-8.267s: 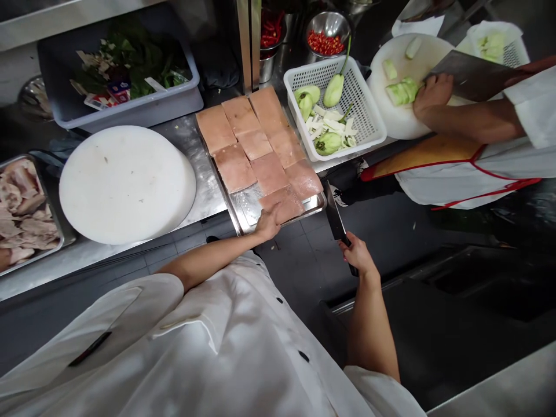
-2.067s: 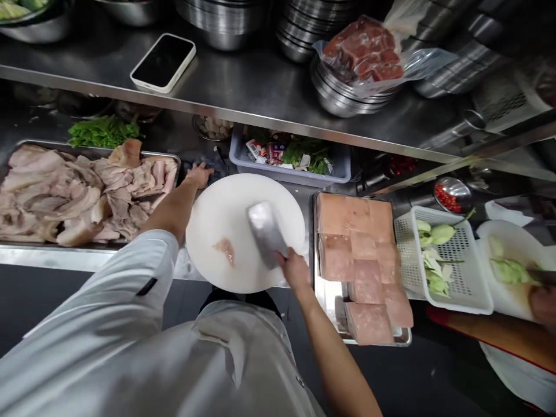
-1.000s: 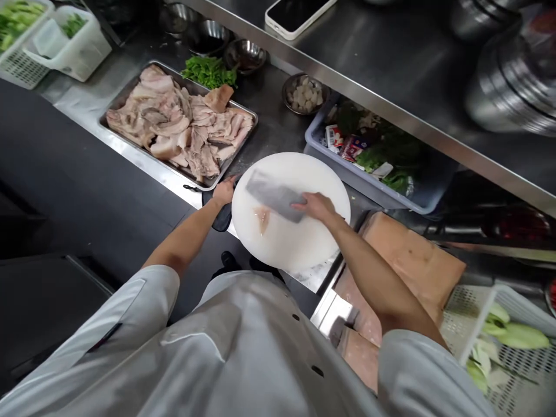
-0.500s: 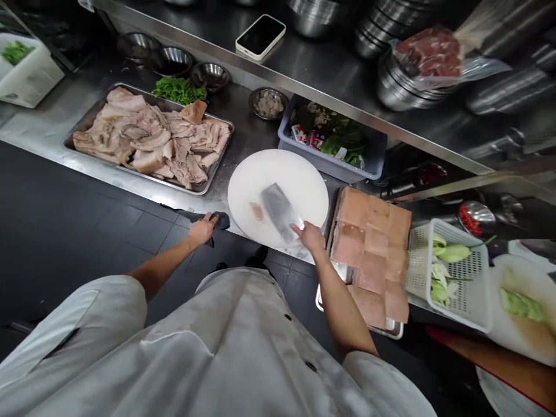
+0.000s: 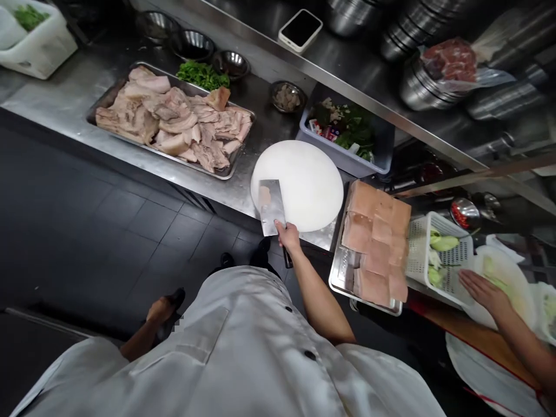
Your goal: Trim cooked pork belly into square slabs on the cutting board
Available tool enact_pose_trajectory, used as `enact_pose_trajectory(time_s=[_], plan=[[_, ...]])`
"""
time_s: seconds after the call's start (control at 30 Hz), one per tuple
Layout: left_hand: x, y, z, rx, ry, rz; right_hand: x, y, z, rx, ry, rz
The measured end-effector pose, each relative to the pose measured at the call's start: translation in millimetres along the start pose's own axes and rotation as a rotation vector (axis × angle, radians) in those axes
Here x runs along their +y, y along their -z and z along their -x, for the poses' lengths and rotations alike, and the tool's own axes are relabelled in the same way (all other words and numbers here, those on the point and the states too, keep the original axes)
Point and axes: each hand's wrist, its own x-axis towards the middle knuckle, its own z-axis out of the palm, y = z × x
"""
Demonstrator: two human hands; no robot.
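Note:
My right hand point(image 5: 289, 237) is closed round the dark handle of a cleaver point(image 5: 273, 211). Its broad blade lies flat over the near left edge of the round white cutting board point(image 5: 306, 182). A small pinkish patch shows on the blade; whether it is a meat scrap or a reflection I cannot tell. Low beside my body, away from the counter, my left hand point(image 5: 160, 311) grips a black cloth point(image 5: 175, 298). Left of the board, a metal tray point(image 5: 223, 172) holds cooked sliced pork point(image 5: 174, 119). To its right, square slabs of pork with skin point(image 5: 376, 255) cover another tray point(image 5: 341, 275).
Behind the board stands a grey bin point(image 5: 347, 159) with scraps and greens. A metal shelf point(image 5: 260, 26) overhangs the counter, carrying a phone point(image 5: 300, 30) and stacked bowls. At right, a co-worker's hand point(image 5: 484, 289) is beside a white basket point(image 5: 428, 255) of green vegetables.
My left hand has drawn the black cloth from the counter edge down towards my body. The cleaver has moved left to the board's edge, where a small meat piece lay. A co-worker's hand has appeared.

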Motion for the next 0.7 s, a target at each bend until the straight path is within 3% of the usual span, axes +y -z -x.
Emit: enact_pose_trajectory(time_s=[0.07, 0.17, 0.27, 0.37, 0.47, 0.53, 0.57, 0.63, 0.7], plan=[[-16.8, -21.0, 11.9, -0.004, 0.075, 0.034, -16.8, -28.8, 9.8, -0.113, 0.038, -0.158], [-30.4, -45.7, 28.8, 0.013, 0.173, 0.105, -44.4, -52.3, 20.8, -0.285, 0.091, -0.316], [-31.0, -59.1, 43.8, 0.054, 0.239, 0.181, -72.1, -57.9, 26.2, -0.446, 0.122, -0.399], [-18.6, -57.5, 51.8, 0.118, 0.263, 0.247, -90.9, -42.8, 21.3, -0.535, 0.140, -0.444], [7.1, -38.4, 50.6, 0.200, 0.251, 0.299, -99.9, 5.9, -9.5, -0.569, 0.155, -0.457], [31.9, -16.0, 47.1, 0.274, 0.224, 0.339, -106.0, 61.3, -48.7, -0.515, 0.176, -0.370], [46.7, -2.3, 45.5, 0.316, 0.204, 0.359, -109.9, 95.1, -72.5, -0.436, 0.194, -0.271], [81.0, 29.3, 44.3, 0.389, 0.162, 0.399, -118.5, 169.9, -122.1, -0.063, 0.241, 0.135], [122.5, 64.3, 47.2, 0.450, 0.111, 0.439, -123.7, 245.0, -165.6, 0.232, 0.216, 0.318]])
